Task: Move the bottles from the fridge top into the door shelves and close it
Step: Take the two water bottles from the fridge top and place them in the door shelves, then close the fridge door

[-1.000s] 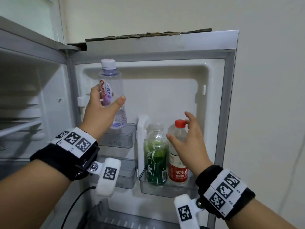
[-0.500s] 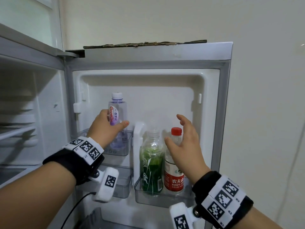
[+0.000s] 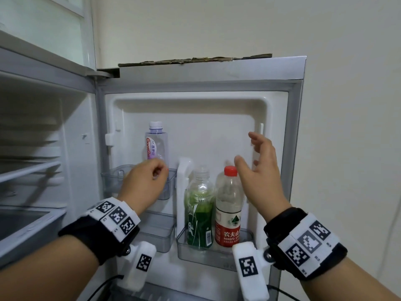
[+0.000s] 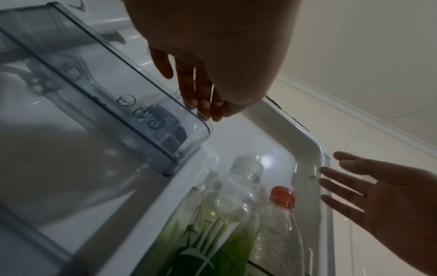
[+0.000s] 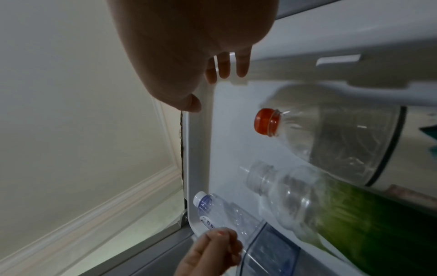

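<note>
A clear bottle with a purple label (image 3: 156,144) stands upright in the upper left door shelf (image 3: 112,177). My left hand (image 3: 159,171) hovers just in front of its lower part, fingers loosely curled and holding nothing; in the left wrist view its fingers (image 4: 203,106) hang relaxed over the shelf rim (image 4: 132,87). My right hand (image 3: 245,148) is open and raised beside the door's right edge, above the red-capped bottle (image 3: 229,205). That bottle and a green bottle (image 3: 199,211) stand in the lower right door shelf (image 3: 217,256).
The fridge door is swung wide open, with a strip of cardboard (image 3: 195,60) lying on its top edge. The fridge's interior racks (image 3: 30,170) lie to the left. A second clear shelf (image 3: 158,233) sits below the upper left one. A plain wall stands to the right.
My left hand lowered the purple-label bottle into the upper left shelf and let go of it. My right hand rose and moved right, away from the red-capped bottle.
</note>
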{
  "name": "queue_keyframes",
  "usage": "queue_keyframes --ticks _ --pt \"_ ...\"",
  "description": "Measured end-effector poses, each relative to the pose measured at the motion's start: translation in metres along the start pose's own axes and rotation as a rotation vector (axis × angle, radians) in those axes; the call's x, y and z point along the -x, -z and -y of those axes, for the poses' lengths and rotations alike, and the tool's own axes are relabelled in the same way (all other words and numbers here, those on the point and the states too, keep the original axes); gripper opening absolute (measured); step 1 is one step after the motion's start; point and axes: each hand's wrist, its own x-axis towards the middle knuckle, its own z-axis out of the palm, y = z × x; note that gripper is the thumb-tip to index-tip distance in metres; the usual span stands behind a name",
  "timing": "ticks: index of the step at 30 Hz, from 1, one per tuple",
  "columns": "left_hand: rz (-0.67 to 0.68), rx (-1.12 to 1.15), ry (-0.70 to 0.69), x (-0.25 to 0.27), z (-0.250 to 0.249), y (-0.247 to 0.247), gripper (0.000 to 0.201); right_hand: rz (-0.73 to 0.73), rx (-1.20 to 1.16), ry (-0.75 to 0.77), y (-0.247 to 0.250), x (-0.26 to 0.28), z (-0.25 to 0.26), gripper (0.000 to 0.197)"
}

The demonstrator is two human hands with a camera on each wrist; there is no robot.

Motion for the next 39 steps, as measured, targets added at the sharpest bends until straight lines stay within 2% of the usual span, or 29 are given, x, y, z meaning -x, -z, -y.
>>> queue_keyframes --ticks 6,16,21,24,28,34,39 --pt "0.019 -0.070 0.092 0.016 -0.002 -0.009 0.015 -0.043 -0.015 -0.006 0.017 -0.003 -0.001 0.048" --pt "-0.023 -0.103 0.090 0.032 -0.007 -0.004 0.010 -0.153 0.041 -0.032 0.056 -0.008 -0.004 0.059" --pt "-0.148 -0.095 0.165 0.048 -0.012 0.002 0.014 -0.216 -0.101 -0.187 0.075 -0.018 0.004 0.069" --pt "-0.198 -0.055 0.204 0.057 -0.023 0.011 0.016 -0.192 -0.164 -0.296 0.082 -0.019 0.010 0.070" --pt "-0.186 0.060 0.126 0.069 -0.049 0.031 0.007 -0.155 -0.211 -0.315 0.079 -0.008 0.021 0.056" --pt "-0.110 0.129 0.040 0.110 -0.063 0.073 0.004 -0.329 -0.250 -0.263 0.062 0.019 0.055 0.018" --pt "-0.078 0.107 0.014 0.147 -0.055 0.123 0.004 -0.388 -0.290 -0.212 0.042 0.057 0.100 0.010"
